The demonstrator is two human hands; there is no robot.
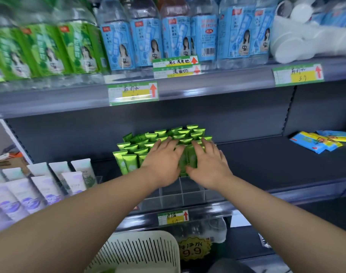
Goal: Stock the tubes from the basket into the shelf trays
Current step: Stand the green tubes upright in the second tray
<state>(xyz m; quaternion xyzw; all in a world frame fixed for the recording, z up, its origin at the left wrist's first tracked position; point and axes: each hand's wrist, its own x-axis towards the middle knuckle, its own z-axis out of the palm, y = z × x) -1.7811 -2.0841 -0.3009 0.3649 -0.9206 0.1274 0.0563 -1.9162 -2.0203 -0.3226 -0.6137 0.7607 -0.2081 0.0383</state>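
the glossy green foil tubes [148,142] stand upright, packed close, in the rear compartments of a clear plastic divided tray [180,194] at the front edge of the grey metal shelf [266,164]. the left hand [164,162] and right hand [207,164] lie side by side on the tube tops, fingers [169,143] spread and nearly straight, pressing, gripping nothing. the white slotted plastic basket [140,251] sits below the shelf's front edge. pale lilac and white tubes [50,186] stand toward its left end.

The tubes [136,148] are shiny green, the neighbouring tubes [26,194] white and lilac, the shelf [266,162] dark grey, the slotted basket [140,251] white, the packets [321,141] blue and yellow.
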